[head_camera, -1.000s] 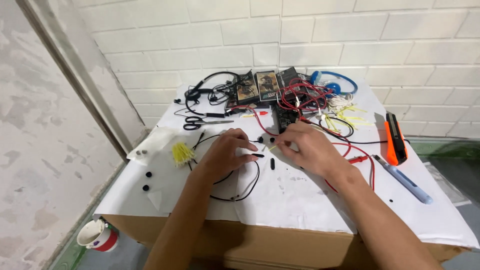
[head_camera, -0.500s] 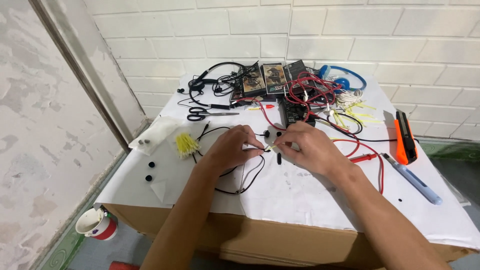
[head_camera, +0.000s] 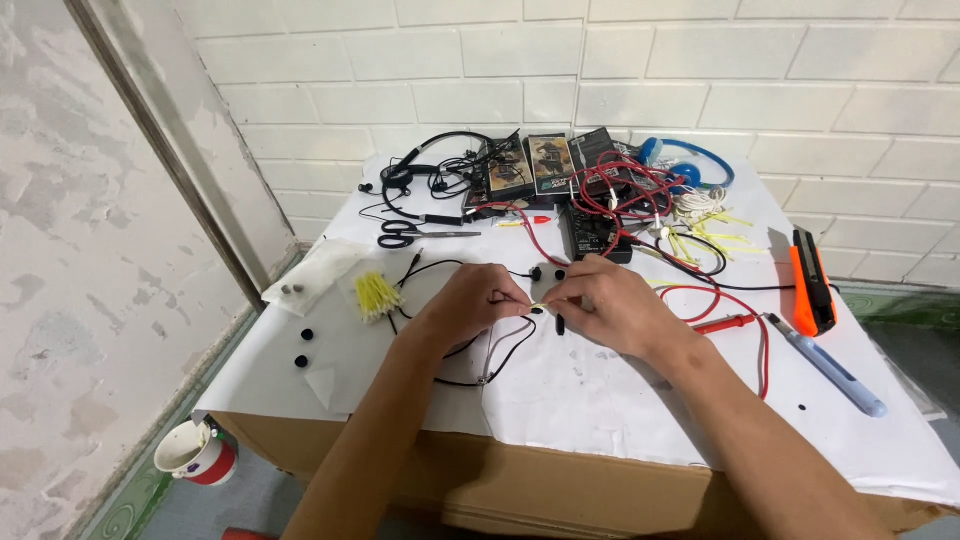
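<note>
Pinching a small yellow piece between them, the left hand and right hand are meeting above the worktop. Both grips are closing tightly on it, with a black wire trailing toward 6 o'clock.

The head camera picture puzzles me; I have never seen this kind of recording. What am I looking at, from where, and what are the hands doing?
The camera sits on a person's head and looks down, so the two bare arms reaching in from below are that person's own. They work at a table covered with white paper, set against a white brick wall. The left hand and right hand meet in the middle and pinch a small yellow piece between their fingertips; a thin black wire trails beneath them. Around them lie scissors, a bundle of yellow sticks, red leads, a black meter, blue headphones, an orange and black tool and a blue pen-like tool. A cup stands on the floor at the left.
</note>
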